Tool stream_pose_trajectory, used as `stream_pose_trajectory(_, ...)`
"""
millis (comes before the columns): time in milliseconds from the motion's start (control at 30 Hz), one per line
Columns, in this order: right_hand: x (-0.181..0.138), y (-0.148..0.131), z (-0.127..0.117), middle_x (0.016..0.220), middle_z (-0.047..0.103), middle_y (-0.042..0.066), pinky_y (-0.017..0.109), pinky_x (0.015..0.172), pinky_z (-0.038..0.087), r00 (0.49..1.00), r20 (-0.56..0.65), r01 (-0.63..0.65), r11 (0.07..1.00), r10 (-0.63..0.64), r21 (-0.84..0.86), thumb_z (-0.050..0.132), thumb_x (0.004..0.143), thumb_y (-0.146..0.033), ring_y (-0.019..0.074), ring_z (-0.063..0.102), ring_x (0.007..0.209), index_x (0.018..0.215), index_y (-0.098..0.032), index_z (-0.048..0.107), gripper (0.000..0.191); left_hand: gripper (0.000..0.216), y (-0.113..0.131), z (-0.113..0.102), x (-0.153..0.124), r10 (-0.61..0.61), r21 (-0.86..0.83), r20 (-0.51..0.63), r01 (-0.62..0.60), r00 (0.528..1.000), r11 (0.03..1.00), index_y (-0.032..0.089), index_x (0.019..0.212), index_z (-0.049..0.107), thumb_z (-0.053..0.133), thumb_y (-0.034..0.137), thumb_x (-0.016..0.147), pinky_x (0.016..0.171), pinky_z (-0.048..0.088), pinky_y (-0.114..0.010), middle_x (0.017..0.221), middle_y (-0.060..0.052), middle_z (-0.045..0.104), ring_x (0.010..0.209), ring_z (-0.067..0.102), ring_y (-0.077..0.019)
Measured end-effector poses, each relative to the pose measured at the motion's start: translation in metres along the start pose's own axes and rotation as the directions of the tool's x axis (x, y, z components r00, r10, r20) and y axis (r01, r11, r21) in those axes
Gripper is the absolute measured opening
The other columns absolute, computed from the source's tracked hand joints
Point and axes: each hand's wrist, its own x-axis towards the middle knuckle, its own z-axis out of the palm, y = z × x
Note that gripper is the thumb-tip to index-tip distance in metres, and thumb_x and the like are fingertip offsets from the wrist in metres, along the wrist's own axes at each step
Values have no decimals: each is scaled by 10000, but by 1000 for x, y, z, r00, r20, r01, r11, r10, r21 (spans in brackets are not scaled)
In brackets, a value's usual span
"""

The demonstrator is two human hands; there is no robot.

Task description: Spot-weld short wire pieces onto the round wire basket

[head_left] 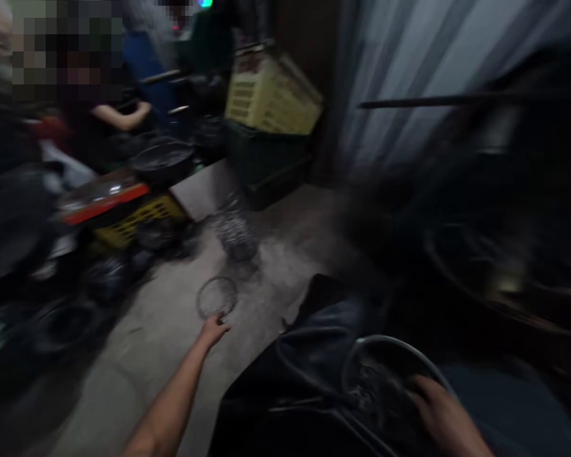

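The picture is smeared by motion. My left hand (214, 330) reaches out over the concrete floor and pinches the near edge of a thin wire ring (216, 296). My right hand (440, 412) rests on my lap, its fingers curled over the rim of a round dark bowl-shaped part (385, 365) with a pale rim. A stack of similar wire rings (235, 228) stands on the floor beyond the held ring.
Another person's arm (121, 116) shows at the back left, near a dark round pan (164, 160) on a red and yellow crate (124, 212). A yellow crate (271, 95) sits on a dark crate at the back. Dark round parts (66, 317) lie along the left.
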Motion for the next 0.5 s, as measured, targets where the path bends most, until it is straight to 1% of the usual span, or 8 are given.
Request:
stream_pose_trajectory(67,-6,-11,-9,1049,690,117,326,880,502,995,81,-67,998,65,18,422,847,-191,240,651,999,1000,-183,689,308,577,62,-4,21,140,-54,22,-138,990,989,24,1369,425,519,209,831,626,489,-259,836,-85,665,748,648,-190)
stream_pose_trajectory(133,-9,-25,-13,1229,614,137,310,964,442,991,96,-87,996,89,-30,509,739,-116,251,581,1145,1149,-151,644,434,638,132,-1,34,303,-130,49,-294,952,947,25,1395,399,536,253,816,621,483,-252,861,-87,665,764,643,-190)
stream_pose_trajectory(200,-10,-34,-11,1238,602,122,288,941,439,980,155,-113,991,124,-77,521,653,-50,251,594,1119,1075,-169,681,467,691,203,10,34,448,-224,89,-420,890,879,75,1405,414,599,302,779,640,485,-245,903,-74,668,800,639,-186)
stream_pose_trajectory(267,-12,-37,-7,1112,647,97,273,864,463,975,167,-142,988,150,-59,515,676,-59,232,640,999,906,-186,721,335,703,267,26,20,569,-313,135,-510,811,801,141,1385,465,663,330,738,672,483,-233,962,-54,667,853,628,-176)
stream_pose_trajectory(333,-15,-35,-6,990,666,83,271,799,482,980,138,-154,987,147,48,508,752,-121,216,653,903,813,-197,730,242,714,321,44,-3,647,-390,179,-550,741,738,178,1369,493,707,337,707,659,473,-219,928,-32,668,807,613,-150)
stream_pose_trajectory(400,-15,-31,-9,963,673,79,287,794,499,987,114,-134,975,115,178,500,783,-163,221,650,893,822,-213,741,249,756,362,60,-25,708,-557,260,-497,657,665,141,1374,480,741,286,679,621,455,-215,877,-41,661,735,590,-130)
stream_pose_trajectory(433,-14,-30,-13,968,678,76,305,802,507,988,122,-119,968,93,223,498,779,-167,232,648,902,835,-224,747,261,765,377,66,-35,716,-610,287,-454,637,649,129,1378,470,746,271,678,598,444,-208,850,-37,654,703,579,-118)
stream_pose_trajectory(500,-11,-30,-20,963,691,57,347,802,525,987,152,-96,962,57,257,505,751,-165,263,650,911,840,-259,754,282,750,396,73,-49,709,-674,318,-376,629,636,117,1387,446,733,273,712,552,423,-198,819,-35,641,674,573,-111)
